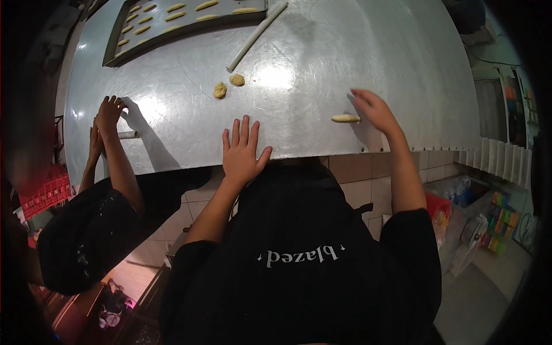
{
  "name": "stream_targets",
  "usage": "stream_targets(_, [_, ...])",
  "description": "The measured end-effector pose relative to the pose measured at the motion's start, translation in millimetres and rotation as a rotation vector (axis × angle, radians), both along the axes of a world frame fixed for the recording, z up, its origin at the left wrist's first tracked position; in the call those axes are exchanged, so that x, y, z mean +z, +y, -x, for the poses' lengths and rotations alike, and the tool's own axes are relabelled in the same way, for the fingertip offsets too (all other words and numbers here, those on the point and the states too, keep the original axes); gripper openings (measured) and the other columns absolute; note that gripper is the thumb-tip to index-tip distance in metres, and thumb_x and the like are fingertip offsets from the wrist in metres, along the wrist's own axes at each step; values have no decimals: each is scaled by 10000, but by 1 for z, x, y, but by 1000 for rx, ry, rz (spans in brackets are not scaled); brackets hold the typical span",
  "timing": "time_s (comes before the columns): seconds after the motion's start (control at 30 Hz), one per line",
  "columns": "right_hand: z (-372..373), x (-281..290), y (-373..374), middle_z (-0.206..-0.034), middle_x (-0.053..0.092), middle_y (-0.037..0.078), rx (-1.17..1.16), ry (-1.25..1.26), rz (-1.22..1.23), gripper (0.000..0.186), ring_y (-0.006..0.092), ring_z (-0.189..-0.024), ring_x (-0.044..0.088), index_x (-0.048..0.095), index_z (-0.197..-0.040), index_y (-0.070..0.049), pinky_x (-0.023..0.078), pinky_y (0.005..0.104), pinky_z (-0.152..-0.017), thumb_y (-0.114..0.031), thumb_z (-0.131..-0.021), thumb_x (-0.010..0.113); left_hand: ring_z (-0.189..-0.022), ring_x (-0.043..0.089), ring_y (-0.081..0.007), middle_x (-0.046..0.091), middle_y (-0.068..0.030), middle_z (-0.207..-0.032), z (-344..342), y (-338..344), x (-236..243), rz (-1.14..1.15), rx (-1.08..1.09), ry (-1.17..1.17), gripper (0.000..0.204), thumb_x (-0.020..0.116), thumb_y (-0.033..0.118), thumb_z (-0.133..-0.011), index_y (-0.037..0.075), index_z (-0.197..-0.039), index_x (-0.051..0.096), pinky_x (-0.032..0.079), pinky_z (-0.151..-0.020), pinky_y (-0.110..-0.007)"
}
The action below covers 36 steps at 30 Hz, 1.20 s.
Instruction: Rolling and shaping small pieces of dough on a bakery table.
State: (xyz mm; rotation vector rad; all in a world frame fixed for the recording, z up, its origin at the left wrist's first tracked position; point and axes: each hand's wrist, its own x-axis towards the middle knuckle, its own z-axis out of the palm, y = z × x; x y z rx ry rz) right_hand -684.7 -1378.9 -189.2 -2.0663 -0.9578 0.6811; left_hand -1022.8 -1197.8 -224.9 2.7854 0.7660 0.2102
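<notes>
My left hand [243,154] lies flat near the front edge of the metal table [299,109], fingers spread, with nothing in it. To the right, my right hand [375,110] is over the table with its fingers stretched out, slightly blurred and holding nothing. Just left of its palm rests a smooth, spindle-shaped dough roll [345,118], apart from the fingers. Farther in, beyond my left hand, sit two rough dough lumps, one lump [220,90] nearer and the other lump [237,80] a little farther and to the right.
At the far left stands a dark-rimmed tray [190,35] with several shaped dough pieces. A pale rolling pin [257,35] lies slanted beside it. A co-worker's hands [108,118] are at the table on my left, by another rod [129,135]. A red crate [43,192] stands beyond.
</notes>
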Motion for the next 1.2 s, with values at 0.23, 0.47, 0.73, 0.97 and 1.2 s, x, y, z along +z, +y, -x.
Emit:
stream_targets(0.23, [25,16,-30,-989,658,103,253,-508,201,188,310,-930,606,679,-948,-68,480,392,-798,-103,-768,721,-1368,332,-356,425,-157,-1443,-1,9,-4,269,-37,-215,561,644,359,-846,73,-1311,518,201,-1110,-549])
stream_targets(0.47, [-11,64,42,-851,670,92,611,-387,322,173,291,-808,630,684,-892,-75,486,393,-739,-161,-749,731,-1332,331,-397,416,-197,-1411,2,40,-11,101,536,-444,480,624,219,-853,20,-1275,509,172,-1118,-553])
stream_targets(0.73, [-73,96,252,-844,667,94,1129,-634,253,170,293,-816,645,686,-877,-97,505,409,-745,-245,-794,677,-1397,246,-371,323,-190,-1490,-18,52,-20,47,891,-114,628,549,377,-903,19,-1393,385,113,-1145,-551])
stream_targets(0.97, [-107,177,418,-916,674,88,688,-659,-977,193,226,-859,663,630,-1014,-54,520,327,-792,-178,-876,683,-1390,287,-357,368,-164,-1481,-26,55,-7,28,931,-66,610,585,352,-862,52,-1373,437,140,-1146,-530])
stream_targets(1.2, [-169,29,456,-957,697,137,651,-923,57,251,332,-915,666,631,-1086,-101,490,436,-879,-260,-894,602,-1376,312,-370,383,-170,-1469,-28,55,-3,5,925,-17,621,619,310,-820,44,-1357,455,171,-1135,-537])
